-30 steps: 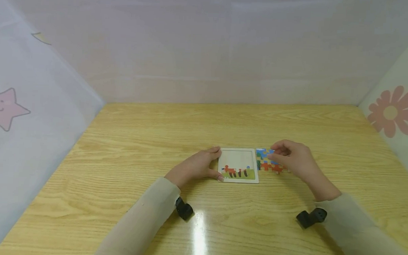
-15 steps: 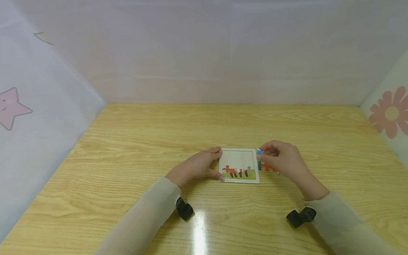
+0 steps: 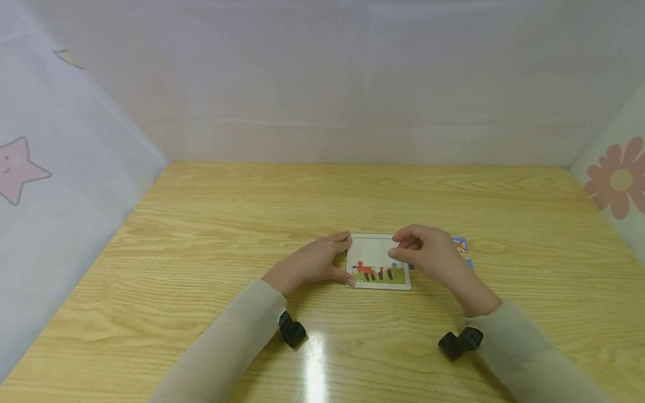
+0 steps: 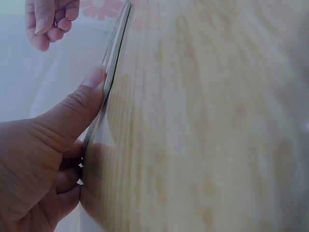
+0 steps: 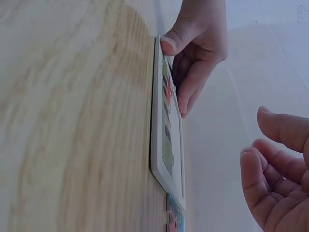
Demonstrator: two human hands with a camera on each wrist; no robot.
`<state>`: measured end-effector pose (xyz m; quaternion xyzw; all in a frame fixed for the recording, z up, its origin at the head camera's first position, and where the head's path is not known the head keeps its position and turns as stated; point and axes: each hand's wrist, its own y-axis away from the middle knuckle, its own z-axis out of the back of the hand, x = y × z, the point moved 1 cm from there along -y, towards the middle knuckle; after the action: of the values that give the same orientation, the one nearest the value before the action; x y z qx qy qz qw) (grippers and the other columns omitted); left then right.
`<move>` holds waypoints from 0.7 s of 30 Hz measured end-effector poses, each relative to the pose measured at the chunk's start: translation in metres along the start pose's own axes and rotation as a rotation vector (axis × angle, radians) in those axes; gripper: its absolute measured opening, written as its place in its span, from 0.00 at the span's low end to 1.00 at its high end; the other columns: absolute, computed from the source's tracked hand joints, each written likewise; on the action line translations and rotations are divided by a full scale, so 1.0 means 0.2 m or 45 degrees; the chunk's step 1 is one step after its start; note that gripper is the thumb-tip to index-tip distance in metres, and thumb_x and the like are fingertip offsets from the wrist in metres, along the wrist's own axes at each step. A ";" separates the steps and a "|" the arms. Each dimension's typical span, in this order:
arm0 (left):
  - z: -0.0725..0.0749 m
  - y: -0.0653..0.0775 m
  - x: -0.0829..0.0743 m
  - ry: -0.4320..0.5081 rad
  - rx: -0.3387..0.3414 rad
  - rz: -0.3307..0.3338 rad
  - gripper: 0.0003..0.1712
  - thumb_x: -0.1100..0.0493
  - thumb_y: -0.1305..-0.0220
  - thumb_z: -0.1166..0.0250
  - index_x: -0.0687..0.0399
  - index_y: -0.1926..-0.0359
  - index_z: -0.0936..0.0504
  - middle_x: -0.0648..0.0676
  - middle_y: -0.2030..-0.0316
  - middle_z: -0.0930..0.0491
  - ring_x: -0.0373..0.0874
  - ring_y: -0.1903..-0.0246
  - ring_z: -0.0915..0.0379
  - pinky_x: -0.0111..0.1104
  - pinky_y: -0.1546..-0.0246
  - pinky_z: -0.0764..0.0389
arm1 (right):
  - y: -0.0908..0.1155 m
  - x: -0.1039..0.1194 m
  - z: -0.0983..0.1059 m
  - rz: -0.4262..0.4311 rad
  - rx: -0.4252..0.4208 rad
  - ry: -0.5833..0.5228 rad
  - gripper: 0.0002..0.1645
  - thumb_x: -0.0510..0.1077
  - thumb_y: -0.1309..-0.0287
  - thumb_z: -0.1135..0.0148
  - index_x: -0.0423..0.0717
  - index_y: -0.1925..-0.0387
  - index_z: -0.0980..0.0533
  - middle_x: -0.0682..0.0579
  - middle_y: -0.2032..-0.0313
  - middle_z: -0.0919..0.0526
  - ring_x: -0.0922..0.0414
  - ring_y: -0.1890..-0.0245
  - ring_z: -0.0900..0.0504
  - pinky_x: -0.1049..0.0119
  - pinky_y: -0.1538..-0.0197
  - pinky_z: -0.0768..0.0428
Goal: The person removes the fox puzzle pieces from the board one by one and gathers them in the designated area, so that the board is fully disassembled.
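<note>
A square jigsaw tray [image 3: 370,250] with a pale rim lies on the table. Its bottom row holds joined pieces [image 3: 378,275] in green, red and dark brown; the upper part shows bare backing. My left hand [image 3: 315,260] holds the tray's left side, thumb at the near corner and fingers at the far one. Above the tray's right side hovers my right hand [image 3: 433,253], fingers loosely bent. In the right wrist view its thumb and fingertips [image 5: 248,157] are apart with nothing between them. More jigsaw pieces [image 3: 462,249], blue with an orange animal face, lie partly hidden behind the right hand.
The wood-grain table [image 3: 236,222] extends around the tray. A pale cloth wall [image 3: 326,95] stands behind it, with printed side walls at left and right. Black wrist cameras [image 3: 292,331] sit at both cuffs.
My right hand has moved left from over the loose pieces to above the tray, uncovering the orange animal face at the right. The left hand and the tray have stayed nearly still.
</note>
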<state>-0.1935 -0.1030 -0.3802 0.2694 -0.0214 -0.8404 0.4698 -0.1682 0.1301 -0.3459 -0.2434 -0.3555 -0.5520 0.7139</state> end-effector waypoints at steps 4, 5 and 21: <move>0.00 0.00 0.00 -0.011 -0.015 -0.002 0.56 0.38 0.52 0.32 0.58 0.30 0.48 0.53 0.28 0.53 0.50 0.31 0.53 0.39 0.33 0.44 | -0.02 0.01 -0.03 0.024 0.069 0.021 0.18 0.47 0.45 0.35 0.40 0.56 0.22 0.50 0.66 0.20 0.56 0.66 0.23 0.65 0.64 0.24; 0.00 0.00 0.00 -0.020 -0.021 -0.006 0.56 0.38 0.52 0.32 0.58 0.30 0.48 0.53 0.28 0.53 0.50 0.31 0.53 0.39 0.33 0.44 | -0.02 0.01 -0.04 0.035 0.084 0.022 0.18 0.47 0.45 0.35 0.40 0.56 0.22 0.50 0.66 0.20 0.56 0.66 0.23 0.65 0.63 0.24; 0.01 -0.01 -0.01 -0.056 0.017 0.014 0.58 0.36 0.53 0.34 0.58 0.29 0.49 0.54 0.28 0.56 0.49 0.31 0.54 0.38 0.33 0.44 | -0.08 0.04 -0.15 0.074 0.272 0.115 0.18 0.45 0.47 0.34 0.41 0.55 0.21 0.50 0.63 0.19 0.56 0.62 0.23 0.60 0.58 0.23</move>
<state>-0.1949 -0.1006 -0.3791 0.2540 -0.0389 -0.8433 0.4720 -0.1751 0.0995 -0.3595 -0.1512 -0.3726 -0.5005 0.7667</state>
